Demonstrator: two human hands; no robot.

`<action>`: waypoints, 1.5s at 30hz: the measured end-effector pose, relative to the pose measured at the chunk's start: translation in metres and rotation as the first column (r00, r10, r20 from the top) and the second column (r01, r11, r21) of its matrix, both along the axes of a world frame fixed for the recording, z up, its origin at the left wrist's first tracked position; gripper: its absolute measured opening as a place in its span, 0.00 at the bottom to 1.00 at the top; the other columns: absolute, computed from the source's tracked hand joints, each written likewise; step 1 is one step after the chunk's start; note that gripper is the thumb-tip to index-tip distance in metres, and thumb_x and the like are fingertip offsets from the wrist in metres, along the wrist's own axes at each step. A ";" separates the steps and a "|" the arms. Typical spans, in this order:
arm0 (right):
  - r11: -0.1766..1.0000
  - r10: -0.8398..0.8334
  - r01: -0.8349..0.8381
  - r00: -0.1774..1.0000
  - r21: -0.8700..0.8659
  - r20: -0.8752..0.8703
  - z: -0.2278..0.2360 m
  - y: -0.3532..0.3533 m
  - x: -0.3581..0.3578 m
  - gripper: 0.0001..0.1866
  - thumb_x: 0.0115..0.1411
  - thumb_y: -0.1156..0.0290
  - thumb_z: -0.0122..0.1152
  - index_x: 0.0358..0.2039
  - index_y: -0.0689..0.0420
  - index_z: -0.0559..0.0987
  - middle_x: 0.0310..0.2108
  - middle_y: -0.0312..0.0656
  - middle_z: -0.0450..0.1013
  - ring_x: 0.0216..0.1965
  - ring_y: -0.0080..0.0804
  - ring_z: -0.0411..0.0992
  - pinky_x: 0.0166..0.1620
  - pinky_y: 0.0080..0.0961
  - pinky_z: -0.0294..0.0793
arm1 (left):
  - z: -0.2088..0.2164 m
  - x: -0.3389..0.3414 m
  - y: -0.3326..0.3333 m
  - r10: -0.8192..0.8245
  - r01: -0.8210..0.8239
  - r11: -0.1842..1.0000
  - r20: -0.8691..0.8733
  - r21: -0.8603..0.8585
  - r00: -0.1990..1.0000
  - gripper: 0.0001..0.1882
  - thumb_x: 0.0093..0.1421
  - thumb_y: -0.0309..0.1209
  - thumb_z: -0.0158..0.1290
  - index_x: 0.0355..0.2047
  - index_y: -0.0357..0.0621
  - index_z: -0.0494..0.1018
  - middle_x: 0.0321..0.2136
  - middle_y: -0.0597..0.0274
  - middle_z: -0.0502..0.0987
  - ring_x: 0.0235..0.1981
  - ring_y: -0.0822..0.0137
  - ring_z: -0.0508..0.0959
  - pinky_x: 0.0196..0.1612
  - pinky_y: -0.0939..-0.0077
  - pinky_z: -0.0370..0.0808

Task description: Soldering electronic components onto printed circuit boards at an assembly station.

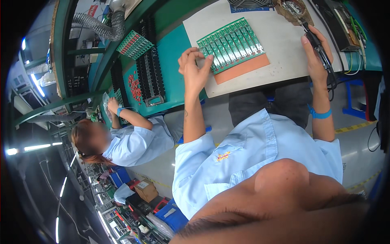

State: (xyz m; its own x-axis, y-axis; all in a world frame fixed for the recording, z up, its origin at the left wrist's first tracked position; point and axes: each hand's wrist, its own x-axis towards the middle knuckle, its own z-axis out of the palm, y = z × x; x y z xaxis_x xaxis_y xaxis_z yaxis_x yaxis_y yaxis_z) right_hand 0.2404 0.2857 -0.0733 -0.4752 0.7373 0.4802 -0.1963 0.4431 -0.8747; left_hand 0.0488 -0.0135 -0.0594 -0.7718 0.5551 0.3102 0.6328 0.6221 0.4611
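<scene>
A green circuit board panel point(231, 42), made up of several narrow strips side by side, lies on an orange-brown sheet point(243, 69) over a pale work mat point(284, 69). At the panel's left edge is my left hand point(194, 72), its fingers bent and its thumb on the board's edge. My right hand point(317, 61), beyond the panel's right side, is closed round the black handle of a soldering iron point(315, 42). The iron's metal end reaches over a brown holder point(293, 12) filled with shiny metal shavings.
Left of the mat stand black slotted racks point(150, 73), a second board panel point(135, 44) and a heap of small red parts point(135, 87). A co-worker point(134, 134) sits there, handling a clear bag. A fan point(251, 4) and a dark box with cables point(341, 24) are at the back.
</scene>
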 end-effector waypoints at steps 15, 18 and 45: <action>0.999 -0.006 0.008 0.999 0.041 -0.051 -0.007 0.002 0.002 0.19 0.61 0.74 0.69 0.53 0.57 0.80 0.40 0.40 0.81 0.39 0.24 0.78 0.45 0.17 0.77 | 0.034 -0.027 -0.003 -0.478 -0.337 0.450 0.541 0.827 0.692 0.07 0.70 0.28 0.53 0.46 0.45 0.69 0.38 0.61 0.79 0.33 0.73 0.78 0.36 0.83 0.75; 0.998 -0.011 0.013 0.999 0.058 -0.032 -0.005 0.001 0.005 0.19 0.61 0.74 0.69 0.53 0.57 0.80 0.40 0.40 0.81 0.39 0.24 0.78 0.45 0.17 0.77 | 0.042 -0.048 -0.020 -0.438 -0.310 0.434 0.499 0.846 0.747 0.08 0.69 0.28 0.54 0.47 0.43 0.72 0.37 0.61 0.80 0.34 0.73 0.79 0.38 0.82 0.77; 0.992 0.087 -0.098 0.987 0.076 0.136 -0.009 -0.013 -0.006 0.20 0.63 0.69 0.68 0.55 0.55 0.79 0.41 0.41 0.82 0.42 0.26 0.79 0.48 0.20 0.77 | 0.041 -0.131 -0.055 -0.073 -0.033 0.990 0.699 0.138 0.711 0.08 0.65 0.31 0.58 0.40 0.41 0.81 0.32 0.65 0.82 0.30 0.78 0.77 0.33 0.88 0.73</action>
State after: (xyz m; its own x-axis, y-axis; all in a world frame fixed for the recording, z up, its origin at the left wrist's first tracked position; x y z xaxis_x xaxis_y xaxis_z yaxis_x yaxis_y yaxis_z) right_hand 0.2342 0.2728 -0.0818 -0.6030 0.6478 0.4655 -0.1249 0.4997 -0.8571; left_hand -0.0822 -0.0681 -0.0185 -0.7851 0.5685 -0.2457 0.1055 0.5137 0.8515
